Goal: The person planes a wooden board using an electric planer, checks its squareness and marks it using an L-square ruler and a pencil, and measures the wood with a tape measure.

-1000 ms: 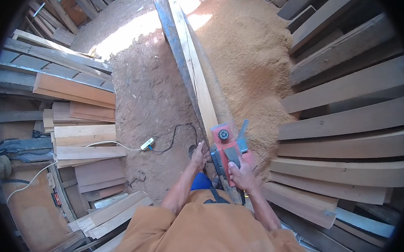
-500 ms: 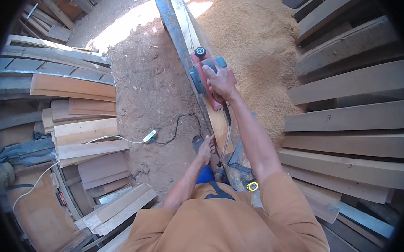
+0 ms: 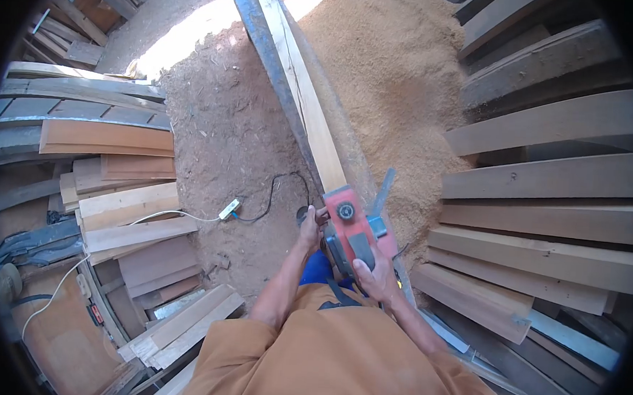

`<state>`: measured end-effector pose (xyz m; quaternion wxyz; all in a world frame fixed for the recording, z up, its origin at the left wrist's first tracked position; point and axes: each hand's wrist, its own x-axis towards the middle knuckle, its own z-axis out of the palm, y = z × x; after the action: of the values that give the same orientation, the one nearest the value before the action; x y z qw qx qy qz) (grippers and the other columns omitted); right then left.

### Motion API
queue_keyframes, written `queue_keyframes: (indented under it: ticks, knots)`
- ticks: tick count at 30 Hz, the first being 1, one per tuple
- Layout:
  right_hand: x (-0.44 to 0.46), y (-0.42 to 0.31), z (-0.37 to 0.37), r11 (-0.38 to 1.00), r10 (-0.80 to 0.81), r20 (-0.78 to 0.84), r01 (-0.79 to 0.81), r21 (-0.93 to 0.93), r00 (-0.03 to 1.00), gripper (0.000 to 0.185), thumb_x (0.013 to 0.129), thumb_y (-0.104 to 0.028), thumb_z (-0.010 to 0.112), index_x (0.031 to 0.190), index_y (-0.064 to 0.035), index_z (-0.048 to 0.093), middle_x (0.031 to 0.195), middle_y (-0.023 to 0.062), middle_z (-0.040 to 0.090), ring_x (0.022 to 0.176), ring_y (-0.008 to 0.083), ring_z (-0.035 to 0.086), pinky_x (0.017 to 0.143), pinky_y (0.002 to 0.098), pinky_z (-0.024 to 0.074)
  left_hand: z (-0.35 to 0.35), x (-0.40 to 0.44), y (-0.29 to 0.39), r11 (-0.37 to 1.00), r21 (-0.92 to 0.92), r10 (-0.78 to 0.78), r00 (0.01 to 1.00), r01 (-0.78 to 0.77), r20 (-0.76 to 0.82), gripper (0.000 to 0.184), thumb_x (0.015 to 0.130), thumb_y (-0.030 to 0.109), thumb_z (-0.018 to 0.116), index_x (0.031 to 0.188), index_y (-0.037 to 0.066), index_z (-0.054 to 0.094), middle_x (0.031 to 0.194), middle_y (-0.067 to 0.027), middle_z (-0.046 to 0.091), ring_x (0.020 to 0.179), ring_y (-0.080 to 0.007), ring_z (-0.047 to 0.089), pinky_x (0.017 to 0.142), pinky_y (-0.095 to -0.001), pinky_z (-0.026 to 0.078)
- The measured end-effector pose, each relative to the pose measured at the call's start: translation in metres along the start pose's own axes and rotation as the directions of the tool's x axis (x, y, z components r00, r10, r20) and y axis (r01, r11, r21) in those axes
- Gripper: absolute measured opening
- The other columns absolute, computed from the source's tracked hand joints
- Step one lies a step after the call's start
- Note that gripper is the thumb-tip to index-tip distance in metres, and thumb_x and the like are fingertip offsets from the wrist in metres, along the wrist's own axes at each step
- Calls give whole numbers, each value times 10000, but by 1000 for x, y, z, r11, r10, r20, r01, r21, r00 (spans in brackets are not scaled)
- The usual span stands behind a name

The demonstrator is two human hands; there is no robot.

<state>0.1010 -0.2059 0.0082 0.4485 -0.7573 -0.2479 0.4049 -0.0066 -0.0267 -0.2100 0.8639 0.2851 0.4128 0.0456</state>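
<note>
My right hand (image 3: 375,273) is wrapped round the rear handle of a red and dark-grey electric hand planer (image 3: 346,212). The planer rests on the near end of a long pale wooden board (image 3: 318,137), close to my body. A long dark crack runs along the board's upper face. At the board's left edge, just beside the planer's front, my left hand (image 3: 310,231) grips with its fingers partly hidden. The board lies lengthwise on a worn bench beam (image 3: 263,48) stretching away from me.
A black cord joins a white extension lead at a small socket block (image 3: 230,209) on the dirt floor. Sawdust (image 3: 401,80) is heaped right of the bench. Stacked planks (image 3: 546,184) line the right; more boards (image 3: 112,138) lie left.
My right hand has drawn the planer back along the board toward my body, baring the board's far stretch. My left hand stays near the board's edge, shifted slightly left.
</note>
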Motion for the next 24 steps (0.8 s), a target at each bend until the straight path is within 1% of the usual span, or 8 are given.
queue_keyframes:
  ticks: [5,9,11,16,19,20,22,24]
  knots:
    - [51,-12,9,997,-3,-17,2,-78,1000,813,942,-418,617,1578,-7,321,1219,335,657,1165,484,642,998,486,502,28,-19,17,1000,-13,12,992,-14,-128,736,1090,592,227,1430,16,536,1332,-142,632,1194,-273,610,1078,-405,456]
    - [157,-53,15,991,-122,-88,116,-74,989,818,956,-487,581,1556,20,356,1236,368,638,1189,487,630,1003,486,495,-22,21,-21,990,41,-128,985,133,-112,829,1037,707,251,1516,57,439,1247,-102,596,1105,-234,573,1016,-403,450]
    - [218,-61,22,951,-281,-203,243,-191,938,835,981,-519,577,1529,77,371,1022,280,721,962,371,731,851,430,558,-22,21,-22,990,81,-108,989,116,-97,846,1029,720,241,1552,74,402,1313,-116,578,1145,-242,567,1008,-397,442]
    - [245,-79,5,982,-160,-169,175,75,972,639,1017,-481,577,1379,45,557,696,23,615,557,97,581,511,284,476,-3,6,-1,990,138,-5,970,39,-242,875,1022,728,201,1633,103,251,1547,-184,461,1280,-298,541,1060,-399,413]
    - [165,-92,-43,947,-53,-124,89,308,991,442,1039,-403,557,1211,-4,636,684,-4,585,529,72,544,477,251,433,33,-19,28,984,176,92,954,-42,-287,853,1044,660,324,1625,46,208,1559,-234,440,1295,-346,543,1097,-425,417]
    - [143,-81,-52,938,-57,-151,105,330,987,385,1043,-383,549,1140,-24,650,677,-18,567,516,61,523,470,239,419,41,-16,30,942,315,201,942,-112,-267,871,1022,630,415,1610,20,213,1529,-255,463,1284,-359,555,1089,-428,429]
    - [94,-64,-65,945,-15,-219,86,314,976,341,1042,-377,552,1063,-45,625,681,-22,555,516,66,517,470,238,420,63,-11,19,792,565,395,901,-233,-181,929,979,571,596,1579,-33,224,1469,-297,509,1263,-385,580,1072,-433,453]
    - [50,-38,-76,950,31,-278,58,305,960,344,1044,-391,554,1051,-50,599,692,-22,556,530,65,530,472,238,423,98,-18,12,514,850,539,815,-119,-212,944,886,457,734,1520,-64,266,1377,-311,567,1235,-389,604,1065,-429,466]
